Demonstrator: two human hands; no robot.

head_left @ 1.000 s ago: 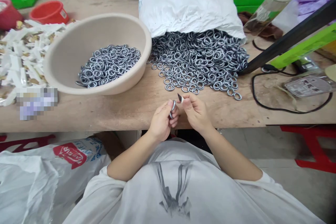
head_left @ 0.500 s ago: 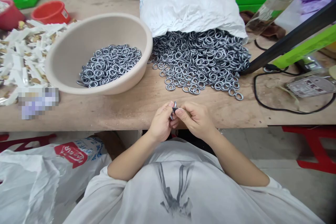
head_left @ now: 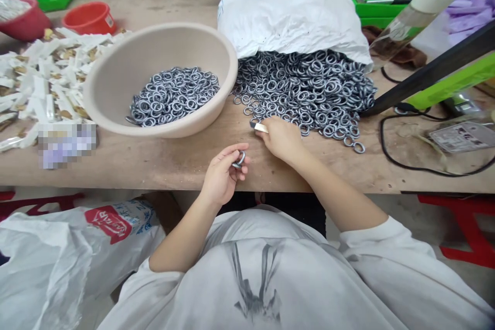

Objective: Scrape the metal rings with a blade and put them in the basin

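My left hand point(head_left: 221, 174) is held above the table's front edge, thumb and fingers closed on grey metal rings point(head_left: 239, 159), perhaps two of them. In my right hand point(head_left: 285, 138) is a small flat cream-coloured tool with a dark tip point(head_left: 260, 127), its exact kind unclear. That hand reaches to the near edge of a heap of grey rings point(head_left: 305, 87), and its fingertips are partly hidden. Left of the heap stands a beige basin point(head_left: 162, 131) with many more such rings point(head_left: 178, 95) inside.
A white sack point(head_left: 294, 20) lies open behind the heap. White and brown pieces point(head_left: 42, 82) cover the table's left side, near a red bowl point(head_left: 88, 18). At right are a clear bottle point(head_left: 410, 20), a slanted black bar point(head_left: 433, 67) and a black cable point(head_left: 382, 139).
My hands have come apart. The right one has moved up and forward to the ring heap with the tool; the left has shifted slightly left, keeping the rings. The view has shifted a little.
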